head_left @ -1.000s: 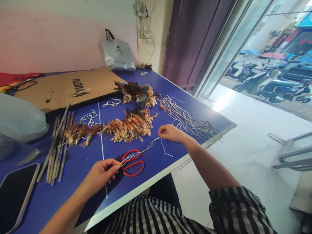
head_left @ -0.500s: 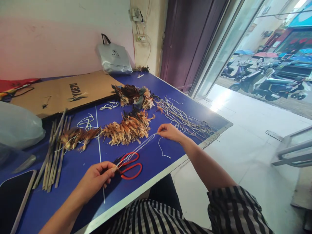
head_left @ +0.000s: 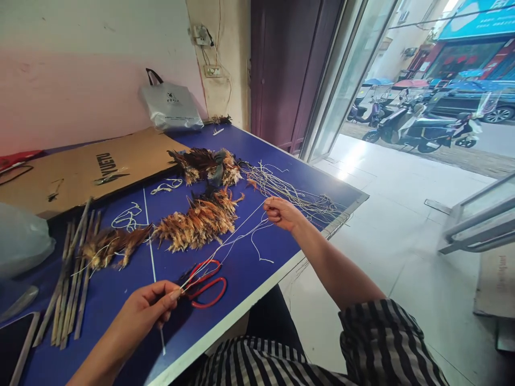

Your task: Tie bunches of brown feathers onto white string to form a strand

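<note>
Between thumb and forefinger, my left hand (head_left: 151,306) pinches the white strings (head_left: 222,244) at the lower left. My right hand (head_left: 280,212) is closed on their other end, with one strand pulled straight and others sagging below it. Red-handled scissors (head_left: 207,292) lie under the strings, just right of my left hand. Beyond them a row of brown feather bundles (head_left: 197,222) rests on the blue table (head_left: 132,316). A darker feather pile (head_left: 205,166) sits behind it, and a tangle of loose strings (head_left: 295,190) spreads behind my right hand.
Several thin sticks (head_left: 68,279) and a small feather bunch (head_left: 112,246) lie at the left. Flattened cardboard (head_left: 80,161) and a silver bag (head_left: 173,107) are at the back. A dark-screened device (head_left: 18,343) is at the lower left; the table's right edge (head_left: 358,203) borders the floor.
My right hand has drawn one strand out straight, while the other strands have loosened and dropped. The view has shifted, so the table's contents appear farther left.
</note>
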{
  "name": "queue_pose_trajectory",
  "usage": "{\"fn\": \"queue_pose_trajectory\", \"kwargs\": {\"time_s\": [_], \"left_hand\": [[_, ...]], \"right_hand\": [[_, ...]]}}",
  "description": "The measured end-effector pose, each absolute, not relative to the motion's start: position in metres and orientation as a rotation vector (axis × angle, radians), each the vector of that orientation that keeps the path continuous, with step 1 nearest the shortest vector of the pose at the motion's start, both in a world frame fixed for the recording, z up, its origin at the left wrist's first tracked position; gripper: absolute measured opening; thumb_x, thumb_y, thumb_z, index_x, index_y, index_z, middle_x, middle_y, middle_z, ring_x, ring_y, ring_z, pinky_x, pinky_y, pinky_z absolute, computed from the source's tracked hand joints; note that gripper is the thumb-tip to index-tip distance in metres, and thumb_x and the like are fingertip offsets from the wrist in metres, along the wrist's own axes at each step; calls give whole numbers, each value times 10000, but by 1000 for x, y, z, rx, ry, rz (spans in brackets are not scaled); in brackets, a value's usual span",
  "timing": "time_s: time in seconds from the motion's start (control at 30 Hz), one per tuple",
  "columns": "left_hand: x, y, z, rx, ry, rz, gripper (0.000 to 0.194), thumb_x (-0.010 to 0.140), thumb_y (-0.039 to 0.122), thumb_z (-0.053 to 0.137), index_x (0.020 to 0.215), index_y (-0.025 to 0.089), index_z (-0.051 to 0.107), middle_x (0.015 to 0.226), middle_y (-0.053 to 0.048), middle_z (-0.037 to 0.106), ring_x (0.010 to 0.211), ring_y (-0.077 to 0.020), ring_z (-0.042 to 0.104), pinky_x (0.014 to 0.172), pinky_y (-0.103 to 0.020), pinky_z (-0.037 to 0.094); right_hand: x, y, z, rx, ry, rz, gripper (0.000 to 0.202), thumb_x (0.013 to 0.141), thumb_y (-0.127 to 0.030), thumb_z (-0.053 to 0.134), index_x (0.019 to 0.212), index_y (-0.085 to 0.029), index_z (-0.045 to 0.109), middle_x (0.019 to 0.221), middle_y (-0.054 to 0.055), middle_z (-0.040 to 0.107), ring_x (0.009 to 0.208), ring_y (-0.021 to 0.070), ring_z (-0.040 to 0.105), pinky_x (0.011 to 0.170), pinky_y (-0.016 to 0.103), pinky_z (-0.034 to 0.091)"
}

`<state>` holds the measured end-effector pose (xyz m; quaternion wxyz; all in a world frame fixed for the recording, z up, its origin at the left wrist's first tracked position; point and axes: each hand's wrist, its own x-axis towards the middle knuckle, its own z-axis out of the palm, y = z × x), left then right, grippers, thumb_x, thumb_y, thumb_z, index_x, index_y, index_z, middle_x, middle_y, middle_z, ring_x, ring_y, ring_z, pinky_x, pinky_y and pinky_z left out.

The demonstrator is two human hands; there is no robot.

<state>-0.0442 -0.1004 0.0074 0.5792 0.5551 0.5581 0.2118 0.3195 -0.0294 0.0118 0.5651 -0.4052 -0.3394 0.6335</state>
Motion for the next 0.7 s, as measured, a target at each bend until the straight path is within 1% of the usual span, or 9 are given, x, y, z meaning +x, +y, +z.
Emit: {"fn": "queue_pose_trajectory", "kwargs": {"time_s": [0.1,0.17,0.27,0.37,0.43,0.53,0.6,0.67,0.7], "left_hand": [[-48,-98,11,1302,1314,526,310,661,454,655,698,148,616,547,35,469,462,-64,394,418,-169,297],[-50,-96,19,1304,1332,557,325,631,466,672,693,151,624,540,33,474,458,-68,399,414,-172,312],[-50,-94,35,1316,1347,555,321,595,463,697,658,156,623,516,32,481,444,-70,408,419,-176,336],[-45,-93,57,1345,1334,579,304,575,449,711,643,165,625,511,33,490,430,-67,406,422,-178,349],[-39,-94,73,1368,1341,608,273,584,426,710,665,177,634,517,37,495,433,-65,402,420,-172,348],[-30,-99,99,1415,1347,633,233,601,406,701,656,190,634,510,43,489,441,-58,396,436,-160,348],[-27,-102,113,1447,1370,628,231,583,406,710,670,205,640,504,42,496,449,-66,402,440,-166,353],[-28,-104,121,1469,1405,617,258,564,436,710,661,209,635,482,40,482,449,-77,399,434,-176,353],[-30,-104,123,1474,1440,611,278,550,454,710,657,209,632,477,40,475,447,-78,394,426,-176,346]], "right_hand": [[336,-28,15,-1103,-1048,1354,204,639,-272,649,745,-185,498,556,-64,469,402,30,332,363,160,193],[349,-27,17,-1309,-1304,1150,173,647,-263,638,774,-180,555,596,-41,510,455,53,404,408,187,282],[356,-27,26,-1649,-1704,699,195,623,-197,647,815,-167,639,798,31,607,612,107,518,594,264,413],[328,-40,45,-1557,-1993,456,283,659,-215,644,940,-181,647,1023,72,595,835,174,567,778,325,426],[293,-55,59,-1232,-2142,565,358,727,-248,612,1081,-198,592,1136,68,567,1045,189,516,898,327,386],[239,-74,72,-825,-2257,816,580,708,-316,661,1244,-215,464,1306,73,457,1202,189,407,991,324,313],[217,-76,71,-659,-2246,1060,554,735,-300,641,1250,-217,456,1231,64,526,1128,167,479,941,292,360],[214,-67,64,-613,-2198,1331,364,809,-272,549,1160,-177,540,974,49,640,863,127,598,788,253,442],[220,-61,60,-649,-2159,1417,309,825,-270,521,1109,-160,575,878,37,646,733,104,598,702,234,455]]}}
